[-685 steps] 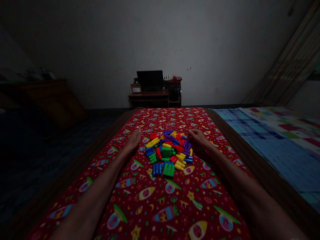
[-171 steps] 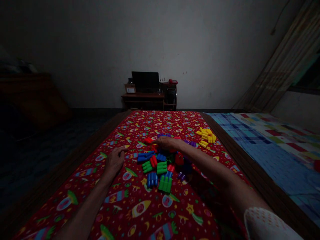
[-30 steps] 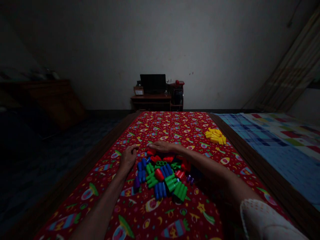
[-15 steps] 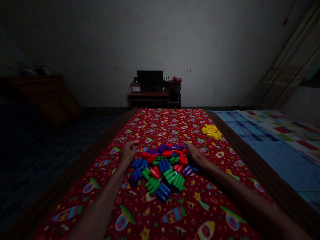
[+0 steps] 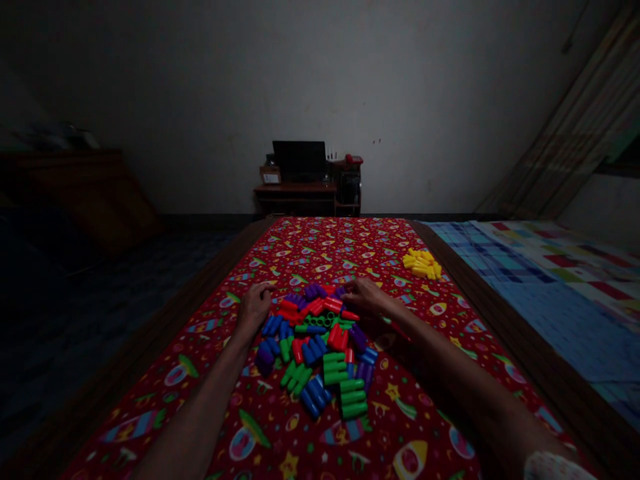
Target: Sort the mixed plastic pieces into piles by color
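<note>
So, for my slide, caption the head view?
Left hand and right hand over plastic blocks on a red rocket-print bedsheet; yellow blocks sit apart.

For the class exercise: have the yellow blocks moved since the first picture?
Yes: the yellow plastic blocks have shifted right, toward the bed's wooden frame, away from the other blocks.

Blocks (image 5: pixel 315 353) lie spread on the bed (image 5: pixel 390 267), with a small heap (image 5: pixel 422 264) at their two o'clock. The left hand (image 5: pixel 255 308) is at their ten o'clock, the right hand (image 5: pixel 365 297) at one. Beyond the bed at twelve o'clock stands the desk (image 5: pixel 295 189), a monitor (image 5: pixel 299 160) on it; another bed (image 5: pixel 540 300) lies at three o'clock.
</note>
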A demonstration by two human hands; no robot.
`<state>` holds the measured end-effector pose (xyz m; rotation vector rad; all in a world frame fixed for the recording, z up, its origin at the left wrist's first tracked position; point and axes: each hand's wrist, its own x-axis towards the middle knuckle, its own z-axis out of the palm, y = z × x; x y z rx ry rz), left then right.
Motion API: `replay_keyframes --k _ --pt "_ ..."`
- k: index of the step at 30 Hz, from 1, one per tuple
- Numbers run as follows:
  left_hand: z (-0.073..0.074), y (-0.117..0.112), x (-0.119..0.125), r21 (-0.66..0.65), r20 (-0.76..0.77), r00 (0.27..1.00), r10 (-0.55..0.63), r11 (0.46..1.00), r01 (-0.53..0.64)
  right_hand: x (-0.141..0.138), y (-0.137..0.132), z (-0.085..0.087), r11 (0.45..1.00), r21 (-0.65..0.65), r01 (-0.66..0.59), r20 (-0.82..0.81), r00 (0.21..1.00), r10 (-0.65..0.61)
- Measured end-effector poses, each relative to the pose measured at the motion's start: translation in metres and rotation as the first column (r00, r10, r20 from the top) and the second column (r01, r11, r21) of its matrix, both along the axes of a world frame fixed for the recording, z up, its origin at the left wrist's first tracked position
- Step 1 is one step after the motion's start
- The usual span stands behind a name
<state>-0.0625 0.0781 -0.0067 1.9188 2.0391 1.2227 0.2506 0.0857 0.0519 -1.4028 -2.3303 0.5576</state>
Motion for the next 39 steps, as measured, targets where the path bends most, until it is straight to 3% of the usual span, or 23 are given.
replay_keyframes --k 3,7,11,13,17,21,25,27,29,32,35,39 --pt "0.002 -0.001 0.0 -0.018 -0.004 1.0 -0.005 1.0 0.005 -0.011 0.013 -0.006 0.997 -0.074 -0.034 0.058 0.998 0.038" --pt "0.004 -0.002 -0.001 -0.033 -0.019 1.0 -0.01 0.999 0.009 0.003 0.031 -0.016 0.988 -0.12 0.1 -0.22 0.968 -0.124" --pt "0.003 -0.001 -0.003 -0.032 -0.018 1.0 -0.017 0.999 0.016 0.049 0.053 -0.021 0.902 -0.244 0.355 -0.491 0.757 -0.431" --pt "0.003 -0.002 -0.004 -0.023 -0.004 1.0 -0.01 1.0 0.01 0.065 0.058 -0.02 0.885 -0.277 0.374 -0.573 0.675 -0.464" --pt "0.01 -0.006 0.0 -0.02 0.079 0.997 -0.017 1.0 0.019 0.056 0.05 -0.014 0.936 -0.312 0.163 -0.723 0.598 -0.346" --pt "0.036 -0.016 0.027 0.043 0.132 0.988 -0.08 0.996 0.075 0.015 0.031 -0.004 0.955 -0.287 -0.077 -0.791 0.582 -0.19" --pt "0.056 -0.026 0.071 0.011 0.015 0.939 -0.343 0.939 0.343 -0.017 0.008 0.0 0.93 -0.288 -0.229 -0.834 0.538 -0.126" --pt "0.056 -0.031 0.088 -0.043 -0.018 0.921 -0.39 0.92 0.389 -0.025 -0.001 0.001 0.906 -0.306 -0.291 -0.836 0.538 -0.109" --pt "0.053 -0.035 0.096 -0.064 -0.029 0.931 -0.365 0.93 0.363 -0.028 -0.005 0.001 0.891 -0.315 -0.327 -0.834 0.543 -0.095" --pt "0.051 -0.037 0.095 -0.06 -0.042 0.947 -0.319 0.947 0.316 -0.02 0.003 0.001 0.917 -0.32 -0.238 -0.84 0.52 -0.158" --pt "0.055 -0.036 0.09 -0.07 -0.044 0.959 -0.281 0.958 0.277 0.004 0.024 -0.004 0.936 -0.351 -0.023 -0.84 0.45 -0.304" --pt "0.062 -0.037 0.088 -0.098 -0.007 0.969 -0.247 0.965 0.245 0.043 0.05 -0.017 0.876 -0.426 0.226 -0.798 0.361 -0.482"
